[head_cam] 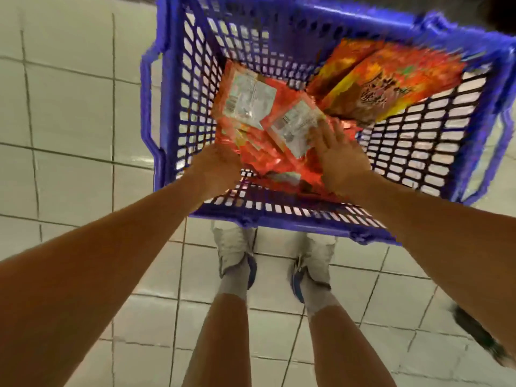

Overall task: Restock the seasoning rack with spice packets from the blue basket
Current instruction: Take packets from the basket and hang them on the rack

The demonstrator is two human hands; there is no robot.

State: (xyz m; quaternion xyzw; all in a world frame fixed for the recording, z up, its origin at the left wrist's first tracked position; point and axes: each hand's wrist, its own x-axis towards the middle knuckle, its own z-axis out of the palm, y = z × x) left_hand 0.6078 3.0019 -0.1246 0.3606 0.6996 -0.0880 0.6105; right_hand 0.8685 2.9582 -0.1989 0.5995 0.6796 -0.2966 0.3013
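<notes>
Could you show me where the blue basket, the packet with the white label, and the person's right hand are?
blue basket (156, 113): head view, on its left wall.
white-label packet (250, 100): head view, on the label.
right hand (339, 160): head view, on the back of the hand.

basket: blue plastic lattice, open top, standing on the tiled floor
red packets: loose pile at the basket's left and middle, white label backs facing up
orange packets: lying flat at the far right, printed fronts up
</notes>
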